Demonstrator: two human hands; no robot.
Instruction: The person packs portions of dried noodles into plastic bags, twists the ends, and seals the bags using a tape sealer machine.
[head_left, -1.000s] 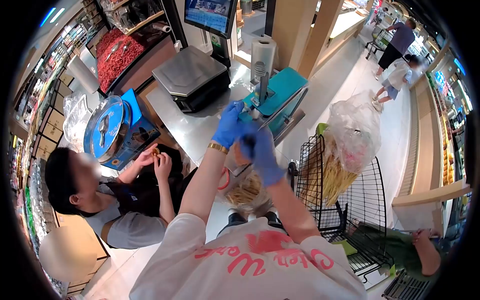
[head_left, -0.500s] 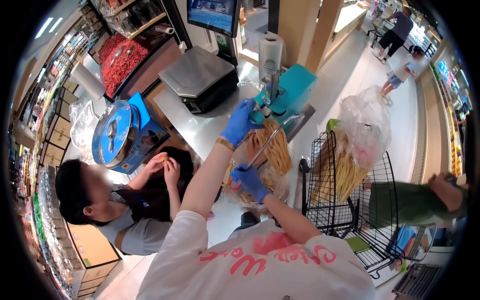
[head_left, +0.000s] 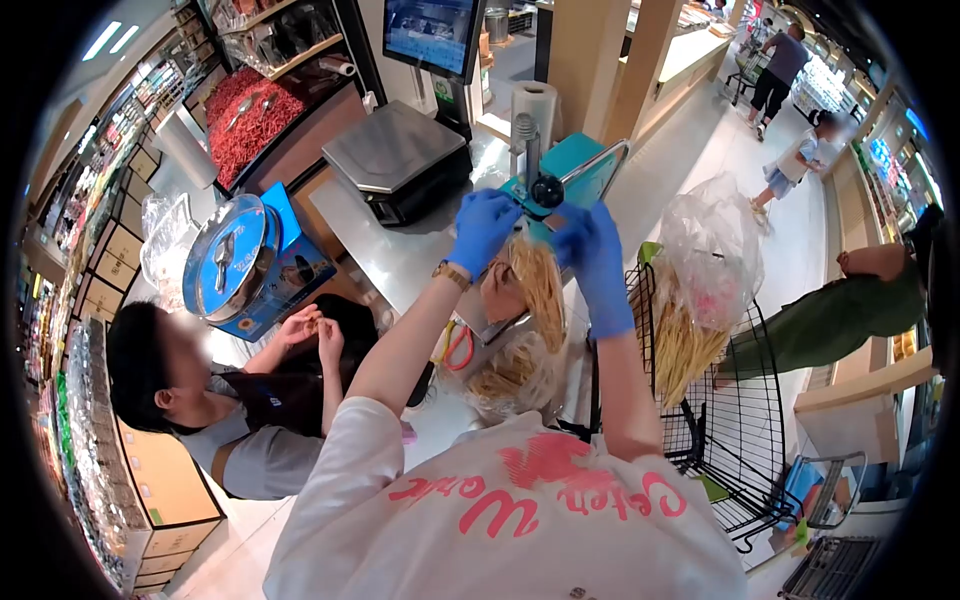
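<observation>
My left hand [head_left: 484,232], in a blue glove, bends its fingers at the near edge of a teal lever machine [head_left: 575,172]; what they grip is hidden. On the right, my gloved right hand [head_left: 592,250] is at the machine's near side, its fingertips blurred beside the strands. The machine's metal handle ends in a black knob [head_left: 547,191], which stands between my hands. Pale yellow strips [head_left: 540,295] hang below them. Lower down, a clear bag [head_left: 505,380] holds more strips, and red-handled scissors [head_left: 457,347] lie beside it.
A scale [head_left: 397,150] stands on the metal counter [head_left: 350,215]. At left a co-worker [head_left: 270,400] holds something small. The wire cart [head_left: 740,420] at right carries a plastic bag [head_left: 708,250] over long strips. A person in green [head_left: 820,320] is beyond it.
The metal handle has swung from low in front back up over the machine. My right hand has left it and moved up beside the hanging strips. My left hand stays near the machine.
</observation>
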